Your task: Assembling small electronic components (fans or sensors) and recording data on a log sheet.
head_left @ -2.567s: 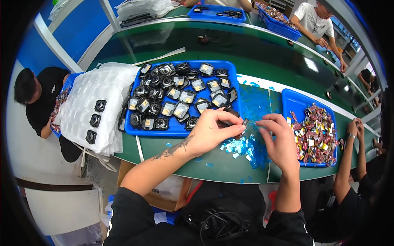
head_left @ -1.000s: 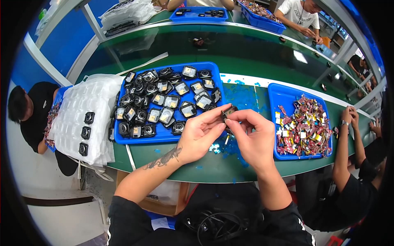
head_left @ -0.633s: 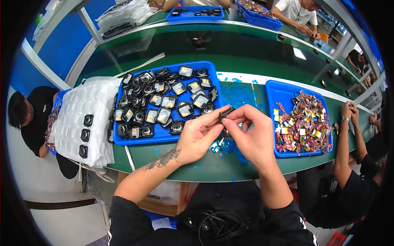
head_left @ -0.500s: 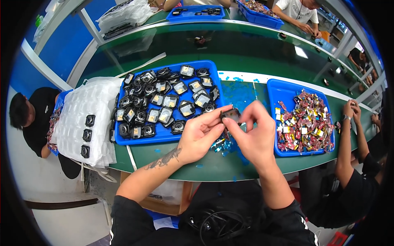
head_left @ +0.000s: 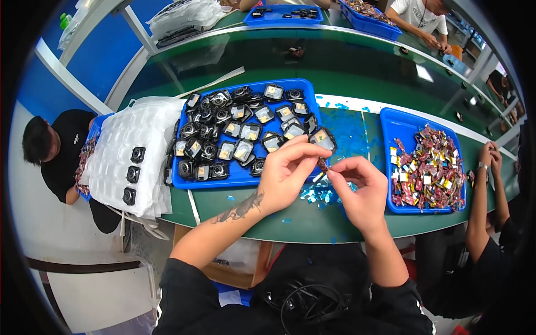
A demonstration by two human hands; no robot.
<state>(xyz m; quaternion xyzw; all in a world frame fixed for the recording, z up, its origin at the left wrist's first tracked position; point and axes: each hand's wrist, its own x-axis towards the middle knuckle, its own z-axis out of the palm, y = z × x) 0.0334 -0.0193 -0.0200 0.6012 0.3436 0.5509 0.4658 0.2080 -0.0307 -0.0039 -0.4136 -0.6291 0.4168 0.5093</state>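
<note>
Just in front of me, my left hand [head_left: 290, 170] is closed, its fingertips pinching a small dark-red circuit board [head_left: 322, 164]. A black square housing with a clear window [head_left: 322, 140] appears just beyond those fingertips, by the right edge of a blue tray [head_left: 245, 181]; whether the hand also holds it I cannot tell. My right hand [head_left: 360, 192] has thumb and forefinger together at the board's near end, where a whitish sliver [head_left: 318, 177] shows. Similar black housings [head_left: 231, 128] fill the tray, some with lenses up, others with pale windows up.
On the right, another blue tray [head_left: 391, 207] holds a heap of red circuit boards [head_left: 427, 167]. Blue film scraps [head_left: 321, 194] litter the green bench. White moulded trays [head_left: 131, 120] at left carry three black housings. Other people sit left, right and across.
The black piece between my hands has given way to the small red board at my fingertips, with a housing beyond. My right hand has come lower. The whole view has shifted slightly.
</note>
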